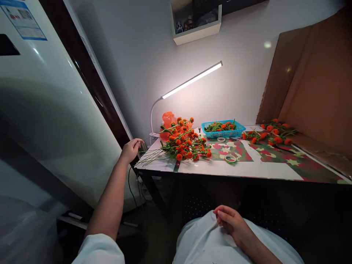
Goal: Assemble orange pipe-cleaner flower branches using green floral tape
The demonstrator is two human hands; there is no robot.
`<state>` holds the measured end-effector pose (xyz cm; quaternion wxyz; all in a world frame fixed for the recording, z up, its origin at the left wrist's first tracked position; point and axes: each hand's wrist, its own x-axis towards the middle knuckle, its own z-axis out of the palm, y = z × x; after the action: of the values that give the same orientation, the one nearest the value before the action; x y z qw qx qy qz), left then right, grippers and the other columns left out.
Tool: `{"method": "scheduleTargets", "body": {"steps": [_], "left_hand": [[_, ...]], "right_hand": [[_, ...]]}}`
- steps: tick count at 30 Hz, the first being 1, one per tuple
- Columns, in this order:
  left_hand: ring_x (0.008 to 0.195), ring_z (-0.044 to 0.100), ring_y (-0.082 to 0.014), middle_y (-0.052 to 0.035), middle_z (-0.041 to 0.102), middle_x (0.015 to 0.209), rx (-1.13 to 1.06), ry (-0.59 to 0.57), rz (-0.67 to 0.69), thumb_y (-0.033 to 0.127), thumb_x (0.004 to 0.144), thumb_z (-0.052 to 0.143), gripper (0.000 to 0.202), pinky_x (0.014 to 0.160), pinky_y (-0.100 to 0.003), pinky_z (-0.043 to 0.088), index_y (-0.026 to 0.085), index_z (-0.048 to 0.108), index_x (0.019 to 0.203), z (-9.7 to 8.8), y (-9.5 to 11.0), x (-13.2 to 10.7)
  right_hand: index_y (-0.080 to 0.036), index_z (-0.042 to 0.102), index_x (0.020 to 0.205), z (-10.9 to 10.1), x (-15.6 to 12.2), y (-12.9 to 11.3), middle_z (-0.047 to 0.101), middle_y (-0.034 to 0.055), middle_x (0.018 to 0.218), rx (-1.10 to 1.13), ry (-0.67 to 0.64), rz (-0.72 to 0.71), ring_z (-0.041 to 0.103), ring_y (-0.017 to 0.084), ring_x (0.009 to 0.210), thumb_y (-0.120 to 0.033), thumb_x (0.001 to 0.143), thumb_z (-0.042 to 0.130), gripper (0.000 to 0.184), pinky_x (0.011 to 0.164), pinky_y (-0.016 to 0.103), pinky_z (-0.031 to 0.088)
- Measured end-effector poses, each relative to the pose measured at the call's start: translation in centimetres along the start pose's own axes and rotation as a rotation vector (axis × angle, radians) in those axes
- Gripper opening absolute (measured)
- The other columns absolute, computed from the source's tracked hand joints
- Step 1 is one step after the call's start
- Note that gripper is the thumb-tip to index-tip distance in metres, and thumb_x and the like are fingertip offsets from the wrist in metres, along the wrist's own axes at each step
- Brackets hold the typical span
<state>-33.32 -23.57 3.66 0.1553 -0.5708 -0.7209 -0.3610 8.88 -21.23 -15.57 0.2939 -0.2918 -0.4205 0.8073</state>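
Note:
At the table's left end my left hand (132, 149) is closed in a pinch on the thin green stem (154, 136) of an orange flower. That stem reaches up to the right over a large pile of cut orange flowers (183, 143), whose bare stems point towards me and to the left. My right hand (229, 222) rests over my lap, below the table edge. Its fingers are curled in with the thumb against them, and nothing shows in them. Behind the pile sits a crumpled orange plastic bag (168, 119).
A lit desk lamp (192, 80) leans over the table (214, 169). A blue basket (224, 134) holds leaves and flower heads. Two tape rolls, the nearer a green tape roll (230, 158), lie mid-table. More orange flowers (275, 132) lie by a cardboard sheet (310, 73). A white cabinet (68, 128) stands left.

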Motion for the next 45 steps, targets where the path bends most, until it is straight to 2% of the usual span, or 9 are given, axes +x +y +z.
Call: {"method": "scheduleTargets", "body": {"steps": [5,12,17,24,30,40,45], "left_hand": [[0.066,0.05,-0.0155,-0.0037,0.062,0.078,-0.036,-0.053,-0.043,0.035,0.081,0.036,0.032,0.064,-0.025,0.04,0.015,0.06,0.086,1.5,-2.0,0.0],[0.063,0.049,-0.0149,-0.0011,0.059,0.07,-0.059,-0.083,-0.084,0.038,0.08,0.036,0.035,0.06,-0.024,0.039,0.016,0.06,0.087,2.0,-2.4,0.2],[0.073,0.053,-0.0167,-0.0037,0.063,0.082,-0.07,-0.125,-0.071,0.039,0.077,0.037,0.033,0.068,-0.025,0.041,0.016,0.06,0.083,2.3,-2.7,0.8],[0.075,0.055,-0.0188,-0.0042,0.066,0.08,-0.072,-0.161,-0.096,0.042,0.074,0.039,0.034,0.067,-0.026,0.043,0.017,0.061,0.081,2.5,-3.4,0.7],[0.083,0.058,-0.021,-0.0056,0.068,0.086,-0.094,-0.194,-0.104,0.043,0.072,0.041,0.034,0.077,-0.028,0.043,0.017,0.062,0.08,2.6,-4.1,0.4],[0.084,0.059,-0.0214,-0.0069,0.068,0.088,-0.111,-0.216,-0.166,0.044,0.072,0.041,0.038,0.074,-0.027,0.045,0.016,0.063,0.084,3.1,-4.7,0.0],[0.074,0.059,-0.0208,-0.0043,0.069,0.079,-0.074,-0.268,-0.202,0.047,0.069,0.043,0.037,0.064,-0.027,0.046,0.018,0.064,0.078,3.0,-4.5,-0.4]], "right_hand": [[-0.015,0.069,0.073,0.0,0.1,0.0,0.056,-0.0001,0.06,0.036,-0.004,-0.011,0.047,0.009,0.058,-0.036,0.067,0.074,0.022,0.059,0.022,0.034],[-0.015,0.068,0.072,-0.1,0.1,0.1,0.055,-0.0008,0.058,0.081,0.005,-0.028,0.045,0.009,0.056,-0.035,0.066,0.075,0.022,0.057,0.022,0.033],[-0.015,0.067,0.069,0.4,-0.1,-0.3,0.054,-0.0008,0.057,0.107,0.022,-0.022,0.045,0.009,0.056,-0.035,0.063,0.076,0.023,0.057,0.022,0.034],[-0.014,0.066,0.068,0.3,0.2,-0.3,0.055,-0.001,0.057,0.092,0.045,-0.012,0.046,0.009,0.054,-0.037,0.06,0.076,0.026,0.056,0.023,0.032],[-0.013,0.066,0.068,0.2,0.4,-0.2,0.055,-0.0011,0.056,0.101,0.052,-0.007,0.045,0.008,0.054,-0.037,0.058,0.078,0.028,0.054,0.022,0.03],[-0.014,0.066,0.069,0.0,0.4,-0.2,0.056,-0.0009,0.06,0.097,0.052,-0.015,0.048,0.009,0.055,-0.035,0.062,0.076,0.024,0.057,0.022,0.035],[-0.014,0.066,0.068,0.2,0.3,-0.3,0.056,-0.0007,0.06,0.108,0.062,-0.01,0.047,0.009,0.055,-0.034,0.06,0.077,0.024,0.057,0.022,0.035]]}}
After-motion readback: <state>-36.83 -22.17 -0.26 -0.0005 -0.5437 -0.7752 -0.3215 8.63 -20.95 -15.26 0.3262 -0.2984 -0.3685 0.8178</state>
